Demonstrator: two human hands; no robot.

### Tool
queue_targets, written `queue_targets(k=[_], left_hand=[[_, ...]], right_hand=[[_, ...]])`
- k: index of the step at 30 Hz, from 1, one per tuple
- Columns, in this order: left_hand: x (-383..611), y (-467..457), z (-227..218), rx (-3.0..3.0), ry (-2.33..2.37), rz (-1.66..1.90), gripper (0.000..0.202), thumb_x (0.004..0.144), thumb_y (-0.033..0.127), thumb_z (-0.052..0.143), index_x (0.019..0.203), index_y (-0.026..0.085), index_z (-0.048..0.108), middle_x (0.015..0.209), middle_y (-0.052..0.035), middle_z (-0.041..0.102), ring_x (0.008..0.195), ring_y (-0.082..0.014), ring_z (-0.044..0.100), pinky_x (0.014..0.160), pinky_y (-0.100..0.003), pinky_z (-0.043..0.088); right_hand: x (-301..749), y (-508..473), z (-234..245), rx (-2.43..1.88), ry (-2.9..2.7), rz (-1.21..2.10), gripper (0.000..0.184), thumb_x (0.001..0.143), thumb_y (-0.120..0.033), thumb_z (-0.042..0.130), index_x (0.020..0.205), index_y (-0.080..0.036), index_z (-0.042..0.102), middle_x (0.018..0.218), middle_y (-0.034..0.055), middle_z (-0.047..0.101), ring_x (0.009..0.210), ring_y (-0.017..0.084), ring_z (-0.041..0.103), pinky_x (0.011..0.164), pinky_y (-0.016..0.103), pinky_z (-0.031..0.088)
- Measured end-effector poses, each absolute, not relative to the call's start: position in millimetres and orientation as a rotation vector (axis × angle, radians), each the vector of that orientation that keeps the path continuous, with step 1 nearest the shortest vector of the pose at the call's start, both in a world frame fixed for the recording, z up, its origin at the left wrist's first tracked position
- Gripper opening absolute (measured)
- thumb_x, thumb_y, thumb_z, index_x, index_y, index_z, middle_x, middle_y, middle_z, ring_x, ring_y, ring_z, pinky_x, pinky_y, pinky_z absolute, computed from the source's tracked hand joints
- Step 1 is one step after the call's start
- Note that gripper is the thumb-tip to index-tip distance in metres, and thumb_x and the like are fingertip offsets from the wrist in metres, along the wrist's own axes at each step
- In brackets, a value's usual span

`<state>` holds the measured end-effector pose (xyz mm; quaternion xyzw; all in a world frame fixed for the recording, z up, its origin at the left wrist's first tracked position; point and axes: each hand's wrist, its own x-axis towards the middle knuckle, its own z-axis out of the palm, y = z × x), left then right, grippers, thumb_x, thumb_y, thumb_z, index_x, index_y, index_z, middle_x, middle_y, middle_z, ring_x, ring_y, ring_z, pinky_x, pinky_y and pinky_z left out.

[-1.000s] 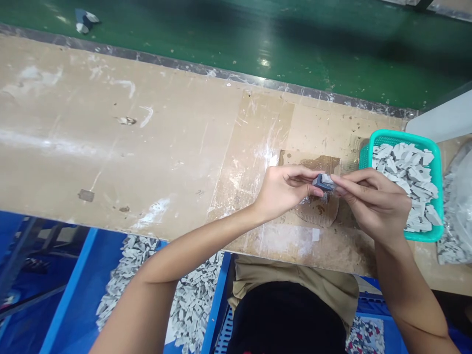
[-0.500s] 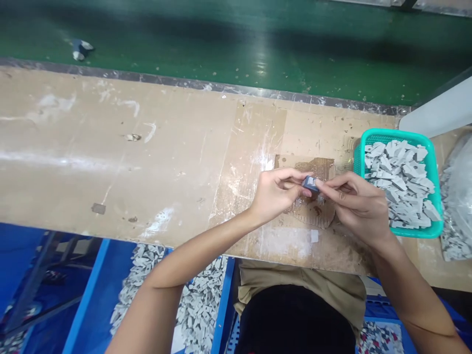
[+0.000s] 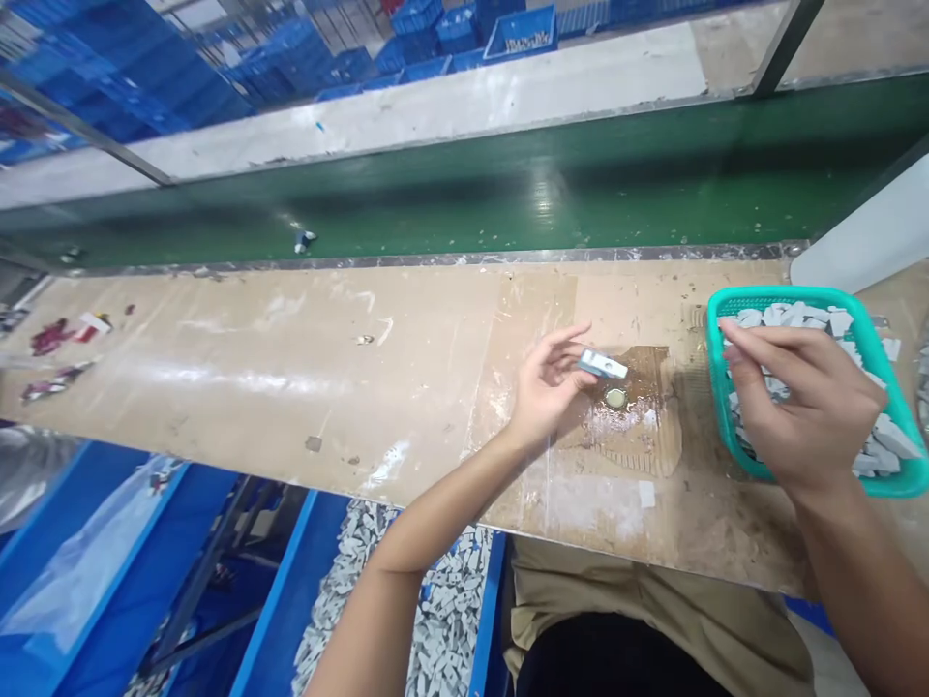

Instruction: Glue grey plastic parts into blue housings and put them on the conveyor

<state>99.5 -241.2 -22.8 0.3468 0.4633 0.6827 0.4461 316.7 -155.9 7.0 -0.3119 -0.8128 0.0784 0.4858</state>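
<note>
My left hand (image 3: pixel 550 385) pinches a small grey-blue block with a pale face (image 3: pixel 602 364) by its end, just above a stained brown cardboard patch (image 3: pixel 639 411) on the wooden bench (image 3: pixel 290 378). Below the block, a small round disc of yellowish paste (image 3: pixel 616 398) lies on the patch. My right hand (image 3: pixel 802 402) hangs over a teal plastic basket (image 3: pixel 791 295), its fingers spread above the loose grey pieces (image 3: pixel 882 445) and hiding much of them. I see nothing held in it.
Beyond the bench's far edge runs a green conveyor belt (image 3: pixel 508 198) with a small scrap (image 3: pixel 305 240) on it. A blue bin of grey pieces (image 3: pixel 442 620) sits below the near edge. Red scraps (image 3: pixel 54 339) lie at the bench's left end. Stacked blue crates (image 3: pixel 290 58) stand far off.
My right hand has let go of the block and moved right over the basket. The left hand keeps the block. The view has tilted up, showing more of the far side.
</note>
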Motion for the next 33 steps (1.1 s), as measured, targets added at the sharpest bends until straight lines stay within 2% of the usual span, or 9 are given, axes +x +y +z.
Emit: queue_targets(k=[3,6,9,14,19,21,24,28,33], left_hand=[[97,-240,-20,0.677,1.035,1.551,0.04,0.077,0.032,0.081,0.114,0.026,0.068,0.094,-0.0038,0.071,0.086,-0.0199,0.073,0.083,-0.036,0.062],[95,-240,-19,0.532,0.978,1.415,0.035,0.08,0.036,0.077,0.109,0.021,0.066,0.09,-0.0062,0.07,0.084,-0.0208,0.073,0.088,-0.039,0.061],[93,-240,-21,0.456,1.014,1.394,0.027,0.082,0.029,0.072,0.104,0.018,0.064,0.091,-0.0067,0.068,0.086,-0.0191,0.071,0.094,-0.037,0.058],[93,-238,-20,0.291,1.037,1.439,0.007,0.081,0.016,0.065,0.084,0.017,0.059,0.078,-0.0045,0.061,0.07,-0.0136,0.064,0.09,-0.035,0.059],[89,-232,-15,0.094,1.053,1.442,0.007,0.086,0.011,0.057,0.082,0.016,0.06,0.077,-0.0047,0.063,0.072,-0.0121,0.066,0.086,-0.027,0.059],[83,-226,-16,0.092,1.099,1.474,0.006,0.089,0.013,0.059,0.085,0.017,0.061,0.082,-0.0042,0.066,0.076,-0.011,0.068,0.082,-0.022,0.059],[72,-211,-18,0.018,1.185,1.551,0.006,0.092,0.015,0.061,0.087,0.018,0.062,0.079,-0.0021,0.067,0.069,-0.0079,0.067,0.069,-0.016,0.058],[59,-182,-16,-0.042,1.261,1.606,0.01,0.092,0.011,0.06,0.087,0.018,0.065,0.077,-0.0026,0.068,0.069,-0.0076,0.067,0.065,-0.013,0.057],[47,-136,-9,0.099,1.266,1.667,0.01,0.089,0.006,0.062,0.089,0.016,0.064,0.088,-0.0048,0.07,0.089,-0.0095,0.07,0.082,-0.016,0.058]], right_hand=[[325,-149,5,-0.857,-1.952,0.192,0.058,0.091,-0.011,0.062,0.14,-0.043,0.058,0.108,0.0059,0.074,0.094,0.031,0.071,0.083,0.051,0.058],[329,-143,1,-0.919,-1.854,0.168,0.055,0.089,-0.013,0.065,0.138,-0.038,0.062,0.103,0.0072,0.076,0.089,0.03,0.073,0.083,0.05,0.059],[331,-142,2,-0.939,-1.802,0.164,0.051,0.089,-0.017,0.068,0.135,-0.038,0.065,0.099,0.0064,0.077,0.084,0.029,0.074,0.08,0.048,0.06],[339,-145,16,-1.184,-1.804,0.299,0.045,0.099,-0.03,0.052,0.141,-0.043,0.057,0.112,0.0045,0.073,0.099,0.033,0.07,0.094,0.054,0.054],[345,-130,10,-1.202,-1.786,0.192,0.029,0.095,-0.026,0.058,0.12,-0.03,0.074,0.092,0.008,0.072,0.071,0.024,0.066,0.074,0.044,0.055],[347,-125,1,-1.184,-1.894,0.138,0.026,0.093,-0.019,0.055,0.107,-0.024,0.076,0.09,0.0085,0.072,0.075,0.025,0.067,0.074,0.043,0.054],[347,-125,-9,-1.235,-2.105,0.094,0.025,0.086,-0.014,0.053,0.098,-0.019,0.074,0.093,0.0095,0.07,0.087,0.028,0.068,0.076,0.041,0.054],[341,-134,-10,-1.559,-2.342,0.082,0.031,0.089,-0.014,0.049,0.112,-0.01,0.069,0.1,0.0156,0.067,0.09,0.029,0.067,0.076,0.039,0.052],[331,-132,-7,-1.757,-2.426,0.154,0.047,0.092,-0.018,0.053,0.137,-0.006,0.055,0.108,0.0211,0.063,0.1,0.033,0.065,0.075,0.037,0.05]])
